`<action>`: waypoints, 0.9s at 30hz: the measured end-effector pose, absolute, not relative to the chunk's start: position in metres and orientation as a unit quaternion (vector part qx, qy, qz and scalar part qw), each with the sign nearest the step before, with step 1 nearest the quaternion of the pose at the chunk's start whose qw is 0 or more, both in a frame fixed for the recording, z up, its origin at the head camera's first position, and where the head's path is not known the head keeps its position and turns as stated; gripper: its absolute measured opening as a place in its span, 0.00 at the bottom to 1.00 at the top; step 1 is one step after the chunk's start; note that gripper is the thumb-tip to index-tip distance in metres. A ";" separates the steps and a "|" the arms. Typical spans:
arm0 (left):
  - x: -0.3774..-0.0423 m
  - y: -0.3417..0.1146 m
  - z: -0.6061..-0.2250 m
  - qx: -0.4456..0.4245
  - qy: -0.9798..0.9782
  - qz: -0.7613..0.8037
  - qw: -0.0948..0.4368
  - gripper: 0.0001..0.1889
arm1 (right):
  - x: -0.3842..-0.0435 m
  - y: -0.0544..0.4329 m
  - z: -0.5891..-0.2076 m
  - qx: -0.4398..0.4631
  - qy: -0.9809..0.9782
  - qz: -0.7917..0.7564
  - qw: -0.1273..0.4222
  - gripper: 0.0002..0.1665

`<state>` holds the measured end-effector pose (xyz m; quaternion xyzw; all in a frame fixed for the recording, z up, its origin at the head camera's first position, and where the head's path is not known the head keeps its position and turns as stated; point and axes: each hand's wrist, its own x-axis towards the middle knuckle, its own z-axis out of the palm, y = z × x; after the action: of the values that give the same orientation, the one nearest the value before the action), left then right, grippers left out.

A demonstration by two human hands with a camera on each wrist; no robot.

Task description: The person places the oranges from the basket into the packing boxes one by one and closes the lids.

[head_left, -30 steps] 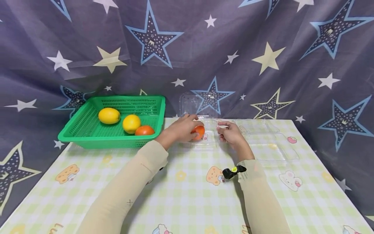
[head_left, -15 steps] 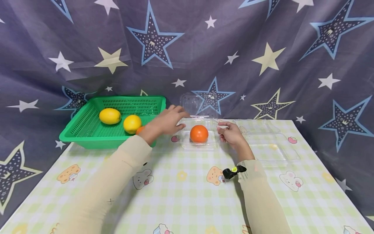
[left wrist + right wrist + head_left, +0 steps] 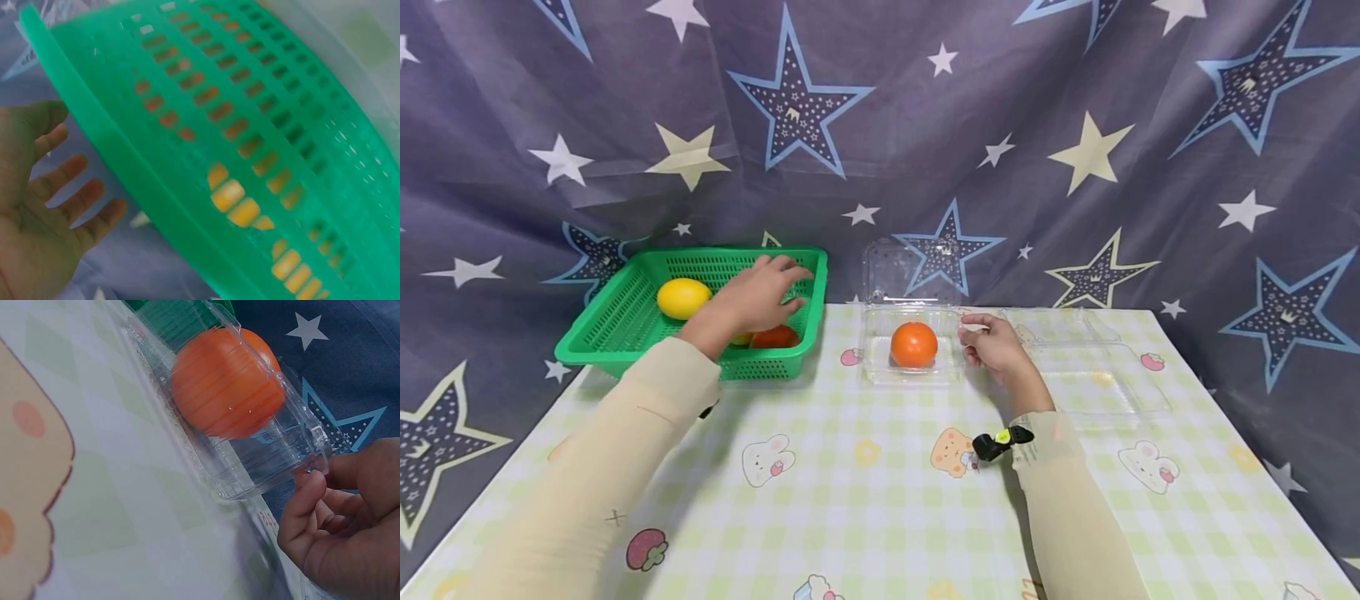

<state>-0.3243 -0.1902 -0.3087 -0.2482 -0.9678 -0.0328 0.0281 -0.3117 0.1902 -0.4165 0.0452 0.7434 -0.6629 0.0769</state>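
Observation:
My left hand [image 3: 752, 296] hovers over the green basket [image 3: 602, 357], fingers spread and holding nothing. Beneath it are a red-orange fruit [image 3: 775, 337] and a yellow fruit [image 3: 741, 339] mostly hidden by the hand. A lemon-like yellow fruit [image 3: 684, 298] lies further left inside. In the left wrist view, that hand [image 3: 47, 219] shows beyond the basket's rim. One round, smooth orange fruit [image 3: 913, 345] sits in a clear plastic clamshell box [image 3: 876, 377], whose lid [image 3: 880, 271] stands raised. With thumb and index finger, my right hand [image 3: 996, 346] pinches the box's right edge.
More clear plastic boxes [image 3: 1131, 392] lie on the table to the right of my right hand. A checked cartoon cloth [image 3: 865, 500] covers the table. Close behind it hangs a dark star-patterned curtain [image 3: 865, 183].
My left hand has let go of the orange fruit, leaving it in the clear box, and has moved left over the basket. My right hand has stayed at the box edge.

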 end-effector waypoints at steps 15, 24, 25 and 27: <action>-0.336 -0.250 -0.316 -0.167 -0.980 -0.076 -0.073 0.32 | -0.314 0.193 -0.420 0.035 0.743 -0.664 0.076 0.25; -0.345 -0.257 -0.331 -0.147 -0.977 -0.078 -0.130 0.39 | -0.313 0.193 -0.420 0.035 0.743 -0.664 0.076 0.25; -0.346 -0.257 -0.332 -0.148 -0.977 -0.077 -0.135 0.40 | -0.313 0.193 -0.420 0.034 0.743 -0.664 0.076 0.25; -0.347 -0.255 -0.333 -0.151 -0.975 -0.072 -0.146 0.41 | -0.313 0.194 -0.420 0.033 0.742 -0.666 0.073 0.25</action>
<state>-0.3474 -0.2553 -0.3326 -0.1506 -0.9751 -0.0716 -0.1461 -0.3135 0.1936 -0.4201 0.0334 0.7418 -0.6658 0.0733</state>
